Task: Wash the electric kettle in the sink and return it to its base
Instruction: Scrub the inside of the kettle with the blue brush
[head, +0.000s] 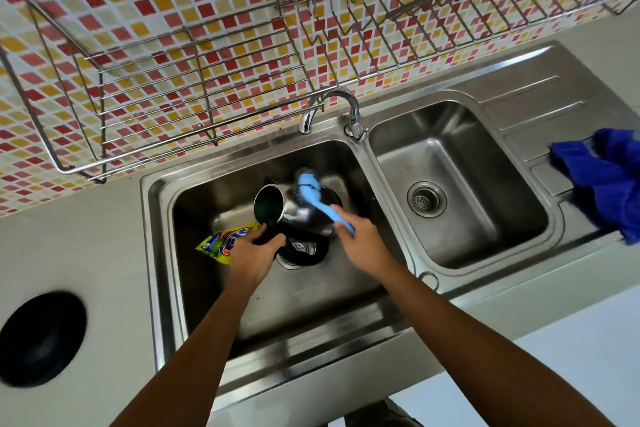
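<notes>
A steel electric kettle point(294, 215) lies tilted on its side in the left sink basin point(197, 218), its open mouth facing left. My left hand point(254, 251) grips the kettle's black handle. My right hand point(360, 236) holds the handle of a light blue dish brush point(317, 192), whose head rests against the kettle's body near its base end. The kettle's round black base point(41, 340) sits on the counter at the far left.
A yellow-green detergent pouch point(221, 243) lies in the left basin beside the kettle. The tap point(341, 107) arches above the basins. The right basin point(457, 191) holds nothing; a blue cloth point(606, 180) lies on the drainboard. Wire dish racks point(194, 90) hang on the tiled wall.
</notes>
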The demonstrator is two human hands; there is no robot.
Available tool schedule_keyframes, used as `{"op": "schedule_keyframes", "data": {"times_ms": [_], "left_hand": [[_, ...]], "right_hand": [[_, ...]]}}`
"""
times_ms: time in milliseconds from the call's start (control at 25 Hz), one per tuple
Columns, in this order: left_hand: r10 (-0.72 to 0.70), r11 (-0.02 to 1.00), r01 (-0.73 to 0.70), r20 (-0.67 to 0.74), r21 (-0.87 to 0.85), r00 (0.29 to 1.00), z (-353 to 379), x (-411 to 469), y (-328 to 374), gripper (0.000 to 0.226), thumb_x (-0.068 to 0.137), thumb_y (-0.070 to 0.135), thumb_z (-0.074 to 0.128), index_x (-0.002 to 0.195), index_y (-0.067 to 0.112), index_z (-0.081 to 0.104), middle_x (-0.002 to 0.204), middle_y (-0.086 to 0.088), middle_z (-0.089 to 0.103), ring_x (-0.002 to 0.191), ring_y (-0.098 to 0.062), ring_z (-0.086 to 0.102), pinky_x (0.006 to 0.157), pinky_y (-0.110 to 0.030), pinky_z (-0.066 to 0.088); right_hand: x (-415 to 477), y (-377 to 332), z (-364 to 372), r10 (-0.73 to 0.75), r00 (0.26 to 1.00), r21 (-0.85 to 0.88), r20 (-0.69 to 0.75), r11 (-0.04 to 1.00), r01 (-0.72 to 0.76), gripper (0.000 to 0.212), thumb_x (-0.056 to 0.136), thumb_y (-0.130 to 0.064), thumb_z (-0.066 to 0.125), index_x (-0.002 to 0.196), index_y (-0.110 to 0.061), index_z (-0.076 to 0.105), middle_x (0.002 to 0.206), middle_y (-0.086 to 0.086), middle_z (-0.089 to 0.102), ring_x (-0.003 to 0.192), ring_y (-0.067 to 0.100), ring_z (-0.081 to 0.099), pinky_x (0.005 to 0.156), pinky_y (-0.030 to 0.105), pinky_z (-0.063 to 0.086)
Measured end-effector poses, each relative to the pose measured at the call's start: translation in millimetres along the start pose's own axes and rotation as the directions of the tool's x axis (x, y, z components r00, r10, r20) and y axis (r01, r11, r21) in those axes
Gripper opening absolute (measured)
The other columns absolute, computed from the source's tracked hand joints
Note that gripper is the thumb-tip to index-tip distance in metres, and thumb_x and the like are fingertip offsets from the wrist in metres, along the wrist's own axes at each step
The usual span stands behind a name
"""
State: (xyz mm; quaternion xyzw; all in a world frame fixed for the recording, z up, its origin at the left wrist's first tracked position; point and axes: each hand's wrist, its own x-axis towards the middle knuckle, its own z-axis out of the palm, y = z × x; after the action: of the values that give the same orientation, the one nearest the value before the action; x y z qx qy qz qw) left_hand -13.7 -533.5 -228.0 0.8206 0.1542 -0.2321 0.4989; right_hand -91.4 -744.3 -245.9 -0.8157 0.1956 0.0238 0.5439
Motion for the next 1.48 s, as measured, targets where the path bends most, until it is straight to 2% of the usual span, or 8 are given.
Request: {"op": "schedule_keyframes", "data": {"times_ms": [120,240,400,680,960,1160,1320,1480], "left_hand": [[0.014,0.999,-0.014,-0.005,0.037,1.000,-5,-6,4,0.062,0.074,0.019,0.083,0.132,0.012,0.065,0.113,-0.007,0.074,0.096,-0.016,0.068,0.083,-0.025,0.054],[0.064,0.993,-0.064,0.006,0.099,0.998,-7,-13,4,0.065,0.073,0.021,0.083,0.135,0.014,0.064,0.110,-0.010,0.075,0.092,-0.021,0.069,0.082,-0.030,0.055],[0.080,0.982,-0.083,0.021,0.168,0.997,-8,-5,-6,0.080,0.057,0.047,0.075,0.132,0.020,0.066,0.112,-0.015,0.074,0.107,-0.032,0.070,0.092,-0.047,0.056],[0.192,0.897,-0.227,0.127,0.379,0.973,-11,-21,4,0.061,0.070,0.018,0.084,0.128,0.023,0.068,0.093,0.014,0.066,0.100,-0.016,0.064,0.081,-0.022,0.045],[0.263,0.670,-0.384,0.281,0.635,0.923,-6,-23,-4,0.080,0.053,0.060,0.072,0.129,0.038,0.063,0.110,0.001,0.068,0.104,-0.021,0.065,0.093,-0.034,0.052],[0.261,0.557,-0.417,0.326,0.718,0.909,-1,-24,3,0.071,0.054,0.063,0.067,0.122,0.043,0.059,0.102,0.002,0.066,0.100,-0.023,0.063,0.086,-0.036,0.053],[0.269,0.544,-0.430,0.335,0.720,0.903,9,-29,13,0.082,0.053,0.062,0.065,0.127,0.028,0.056,0.115,-0.002,0.064,0.107,-0.026,0.061,0.091,-0.038,0.052],[0.269,0.499,-0.433,0.340,0.751,0.901,15,-28,12,0.083,0.049,0.068,0.055,0.117,0.020,0.060,0.111,-0.004,0.067,0.104,-0.026,0.061,0.089,-0.038,0.052]], "right_hand": [[0,13,2,-0.027,1.000,0.016,0.005,0.999,0.027,0.040,0.097,-0.014,0.054,0.138,-0.014,0.055,0.130,0.000,0.062,0.118,0.012,0.059,0.101,0.017,0.041],[15,32,-6,0.316,0.939,0.016,-0.138,0.948,-0.317,0.039,0.096,-0.018,0.054,0.135,-0.017,0.057,0.131,0.011,0.063,0.114,0.023,0.063,0.099,0.025,0.046],[10,4,-4,0.052,0.999,0.016,0.014,0.999,-0.052,0.039,0.097,-0.014,0.054,0.137,-0.013,0.056,0.127,-0.005,0.061,0.117,0.008,0.057,0.094,0.004,0.039],[47,7,-12,0.253,0.966,0.086,-0.062,0.965,-0.247,0.037,0.096,-0.019,0.054,0.133,-0.019,0.060,0.118,0.001,0.068,0.090,0.007,0.061,0.076,0.015,0.044],[38,29,-17,0.363,0.929,-0.036,-0.069,0.930,-0.366,0.039,0.096,-0.021,0.051,0.134,-0.019,0.059,0.101,0.002,0.063,0.076,0.012,0.059,0.060,0.015,0.046],[8,-2,-62,0.091,0.995,-0.159,-0.045,0.982,-0.097,0.036,0.095,-0.019,0.056,0.131,-0.021,0.060,0.116,-0.001,0.064,0.101,0.015,0.062,0.090,0.023,0.045],[-31,-41,-98,0.037,0.995,-0.251,0.089,0.968,-0.014,0.027,0.092,-0.023,0.058,0.117,-0.030,0.053,0.073,-0.003,0.060,0.049,0.003,0.048,0.050,0.020,0.042],[-37,-82,-110,0.027,0.959,-0.451,0.281,0.886,0.107,0.025,0.088,-0.020,0.058,0.111,-0.030,0.056,0.074,-0.008,0.057,0.049,0.008,0.049,0.048,0.026,0.041]]}}
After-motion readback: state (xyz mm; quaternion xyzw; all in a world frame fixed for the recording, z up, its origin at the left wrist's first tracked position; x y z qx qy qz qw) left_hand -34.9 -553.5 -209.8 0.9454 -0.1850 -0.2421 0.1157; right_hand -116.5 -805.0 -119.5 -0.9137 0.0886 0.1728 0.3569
